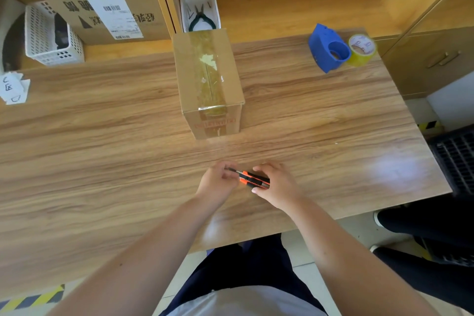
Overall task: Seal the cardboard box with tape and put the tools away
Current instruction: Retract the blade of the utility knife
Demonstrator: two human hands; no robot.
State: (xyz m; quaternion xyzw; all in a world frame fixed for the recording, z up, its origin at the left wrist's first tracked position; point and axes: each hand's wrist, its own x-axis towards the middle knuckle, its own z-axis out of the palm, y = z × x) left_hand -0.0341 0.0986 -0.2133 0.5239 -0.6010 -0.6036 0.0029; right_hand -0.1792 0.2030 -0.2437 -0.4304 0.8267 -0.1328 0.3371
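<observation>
A small cardboard box [209,79] stands in the middle of the wooden table [102,136], a strip of clear tape running along its top seam and down its near face. Near the table's front edge both hands hold an orange and black utility knife [254,179]. My right hand [277,185] grips the knife's body. My left hand [218,182] pinches its blade end. A blue tape dispenser [327,47] and a roll of clear tape [361,50] sit at the far right of the table.
A white basket [198,2] with black pliers stands on the shelf behind the box. Another white basket [51,36] and a large labelled carton [102,7] sit at the back left. Paper slips [14,88] lie at the left edge. Another person's legs [423,238] are at right.
</observation>
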